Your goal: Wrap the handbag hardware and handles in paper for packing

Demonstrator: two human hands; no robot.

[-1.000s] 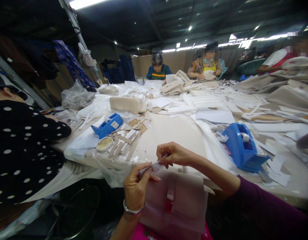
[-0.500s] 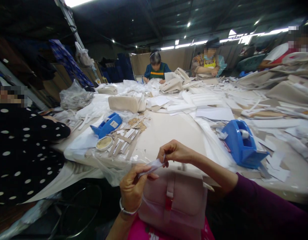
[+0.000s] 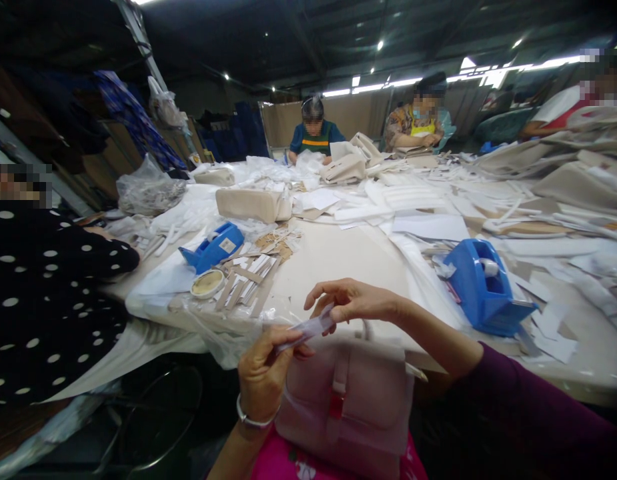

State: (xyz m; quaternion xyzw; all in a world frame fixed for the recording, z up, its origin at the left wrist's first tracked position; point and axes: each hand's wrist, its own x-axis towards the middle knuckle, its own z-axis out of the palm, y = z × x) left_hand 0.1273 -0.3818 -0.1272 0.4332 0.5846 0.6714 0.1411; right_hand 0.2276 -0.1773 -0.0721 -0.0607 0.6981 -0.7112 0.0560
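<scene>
A small whitish translucent strip (image 3: 311,328) is stretched between my two hands, above a bag. My left hand (image 3: 268,370), with a bracelet on its wrist, pinches the strip's lower left end between thumb and fingers. At the strip's upper right end, my right hand (image 3: 351,303) grips it between thumb and fingers, its index finger extended. Below them a pinkish flap bag (image 3: 345,400) with a central strap and a red piece at its clasp rests on my lap against the table edge.
On the table (image 3: 338,260) stand blue tape dispensers at left (image 3: 213,247) and right (image 3: 488,287). A round tin (image 3: 207,284) sits beside cut strips (image 3: 251,283). Beige bag parts lie farther back. A person in polka dots (image 3: 53,300) is at left; others sit across.
My right hand's fingers have spread and its index finger now reaches out to the left. The strip shows more at its upper right end. My left hand has barely moved.
</scene>
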